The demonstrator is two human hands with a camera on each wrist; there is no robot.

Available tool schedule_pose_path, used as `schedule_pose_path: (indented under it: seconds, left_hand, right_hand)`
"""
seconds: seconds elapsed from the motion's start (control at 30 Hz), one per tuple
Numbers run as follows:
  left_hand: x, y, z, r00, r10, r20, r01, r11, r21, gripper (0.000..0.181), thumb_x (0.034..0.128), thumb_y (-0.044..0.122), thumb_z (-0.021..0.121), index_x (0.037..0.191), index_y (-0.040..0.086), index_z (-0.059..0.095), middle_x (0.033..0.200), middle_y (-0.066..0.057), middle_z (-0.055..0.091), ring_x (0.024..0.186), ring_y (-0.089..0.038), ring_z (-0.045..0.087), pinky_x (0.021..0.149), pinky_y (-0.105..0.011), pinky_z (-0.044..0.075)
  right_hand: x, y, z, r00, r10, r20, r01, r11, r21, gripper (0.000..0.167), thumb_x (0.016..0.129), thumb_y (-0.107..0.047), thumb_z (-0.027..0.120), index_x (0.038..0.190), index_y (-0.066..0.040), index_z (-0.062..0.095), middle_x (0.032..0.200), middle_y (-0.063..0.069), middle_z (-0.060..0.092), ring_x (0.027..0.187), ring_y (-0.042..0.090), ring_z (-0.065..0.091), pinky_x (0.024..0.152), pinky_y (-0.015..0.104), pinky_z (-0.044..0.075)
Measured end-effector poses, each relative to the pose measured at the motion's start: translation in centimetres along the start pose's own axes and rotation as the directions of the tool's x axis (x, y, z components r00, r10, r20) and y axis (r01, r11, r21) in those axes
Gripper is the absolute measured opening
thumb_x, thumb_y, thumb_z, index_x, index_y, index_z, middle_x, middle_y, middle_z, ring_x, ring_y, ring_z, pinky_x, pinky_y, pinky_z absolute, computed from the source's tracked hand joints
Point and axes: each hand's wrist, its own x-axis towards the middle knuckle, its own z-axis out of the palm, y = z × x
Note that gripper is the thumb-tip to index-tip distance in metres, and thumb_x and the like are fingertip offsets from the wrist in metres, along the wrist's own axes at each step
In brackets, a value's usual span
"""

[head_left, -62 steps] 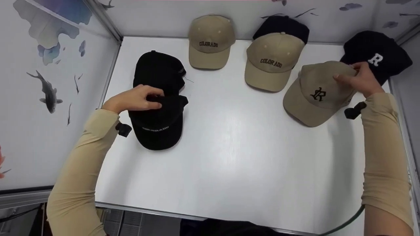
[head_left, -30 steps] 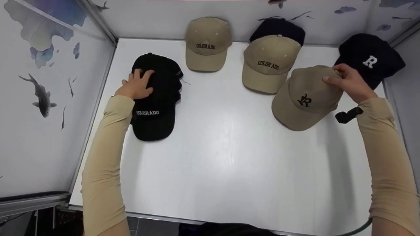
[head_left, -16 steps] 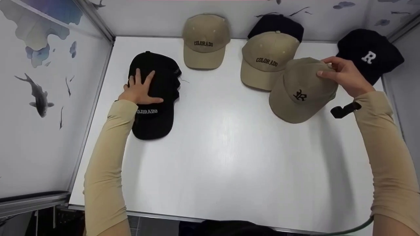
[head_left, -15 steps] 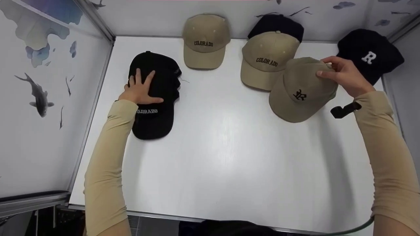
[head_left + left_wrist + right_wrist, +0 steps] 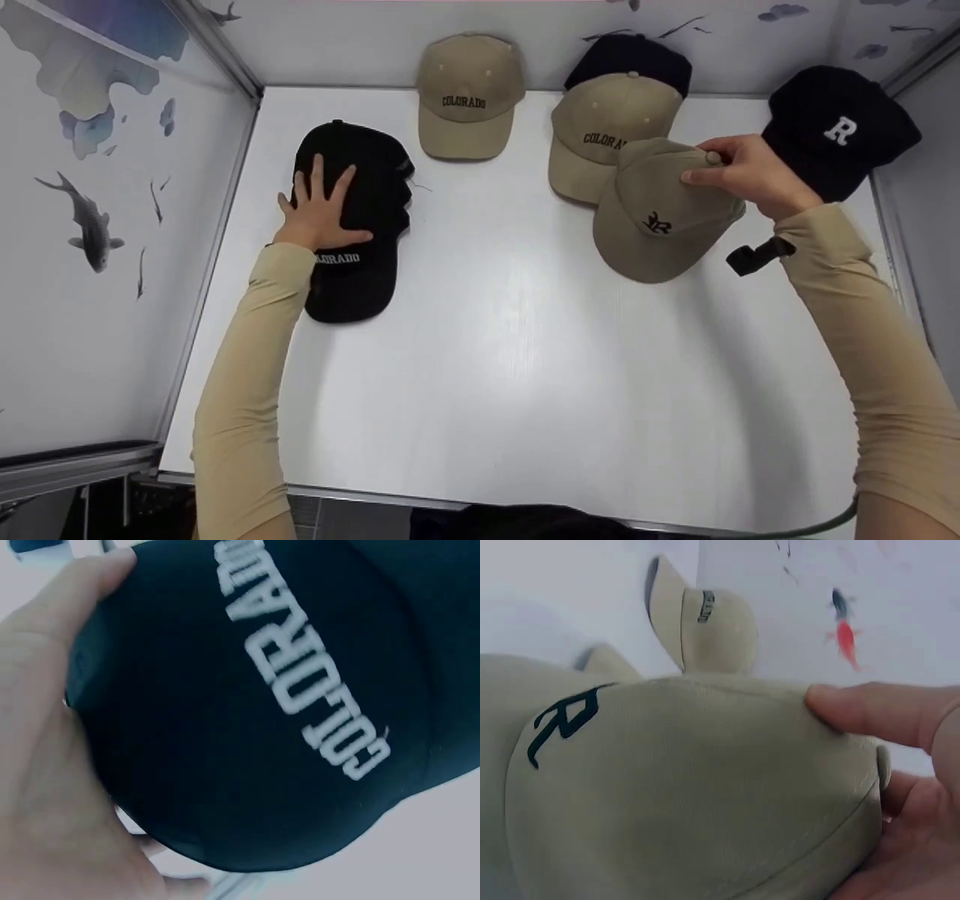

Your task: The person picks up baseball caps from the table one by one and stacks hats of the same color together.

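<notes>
Spread fingers of my left hand (image 5: 315, 214) rest on a stack of black caps (image 5: 356, 285) at the left of the table. White COLORADO lettering shows on the front cap (image 5: 225, 727) in the left wrist view. My right hand (image 5: 757, 176) pinches a khaki cap (image 5: 660, 217) by its crown near the top button, thumb on one side and fingers on the other. That cap carries a dark R-like letter and is tilted brim-down. It partly covers a beige COLORADO cap (image 5: 600, 120) behind it in the head view.
Another beige COLORADO cap (image 5: 471, 97) sits at the back wall. A navy cap (image 5: 637, 56) lies partly under the beige one, and a navy cap with a white R (image 5: 840, 131) is in the back right corner. Panels (image 5: 90, 337) enclose the white table (image 5: 510, 375).
My left hand left the front black cap, which now sits closer onto the stack, and spread over the caps. My right hand lifted the khaki cap and carried it left.
</notes>
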Motion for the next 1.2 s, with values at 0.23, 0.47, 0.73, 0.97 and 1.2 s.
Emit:
schedule_pose_path:
  seconds: [0.23,0.47,0.73,0.97,1.2]
  left_hand:
    - [-2.4,1.5,0.3,0.996,0.072,-0.045,-0.068,0.995,0.067,0.093,0.0918,0.037,0.064,0.156,0.024,-0.001,0.155,-0.019,-0.025,0.138,-0.048,-0.019,0.1,-0.071,-0.012]
    - [-4.7,2.0,-1.6,0.993,0.099,-0.057,-0.098,0.995,0.015,0.084,0.0949,0.03,0.06,0.156,0.022,0.002,0.156,-0.022,-0.015,0.139,-0.048,-0.016,0.1,-0.07,-0.013]
    - [-5.7,2.9,-1.7,0.986,0.144,-0.083,-0.141,0.989,0.047,0.08,0.0951,0.03,0.06,0.156,0.019,0.009,0.157,-0.024,-0.007,0.14,-0.047,-0.013,0.1,-0.071,-0.011]
    - [-5.7,4.6,-0.4,0.975,0.214,-0.057,-0.209,0.974,0.083,0.075,0.0951,0.028,0.061,0.155,0.016,0.016,0.156,-0.024,0.001,0.141,-0.047,-0.007,0.102,-0.07,-0.008]
    - [-4.9,6.2,1.3,0.968,0.25,-0.031,-0.247,0.965,0.088,0.073,0.0936,0.027,0.062,0.154,0.016,0.022,0.157,-0.022,0.004,0.142,-0.045,-0.004,0.103,-0.069,-0.006]
  right_hand:
    - [0.5,-2.0,2.3,1.0,-0.003,0.017,0.003,1.0,-0.026,0.025,0.091,-0.02,0.067,0.109,-0.002,0.066,0.08,-0.009,0.057,0.073,0.006,0.051,0.064,0.02,0.041]
    - [1.6,-3.7,5.0,0.987,-0.153,0.053,0.152,0.988,0.02,0.014,0.089,-0.012,0.068,0.098,-0.002,0.064,0.081,-0.003,0.053,0.074,0.01,0.048,0.063,0.023,0.04]
    - [3.6,-5.9,8.4,0.919,-0.367,0.141,0.378,0.924,-0.062,0.017,0.092,-0.013,0.065,0.1,0.001,0.059,0.082,0.003,0.044,0.077,0.016,0.041,0.065,0.028,0.033]
    - [5.9,-8.6,11.9,0.871,-0.459,0.174,0.487,0.852,-0.189,0.021,0.092,-0.011,0.064,0.11,0.0,0.062,0.095,0.012,0.06,0.082,0.02,0.049,0.072,0.036,0.04]
    - [8.1,-10.0,16.0,0.888,-0.441,0.135,0.459,0.87,-0.18,0.025,0.093,-0.011,0.061,0.116,-0.001,0.062,0.102,0.014,0.064,0.091,0.023,0.054,0.086,0.043,0.037]
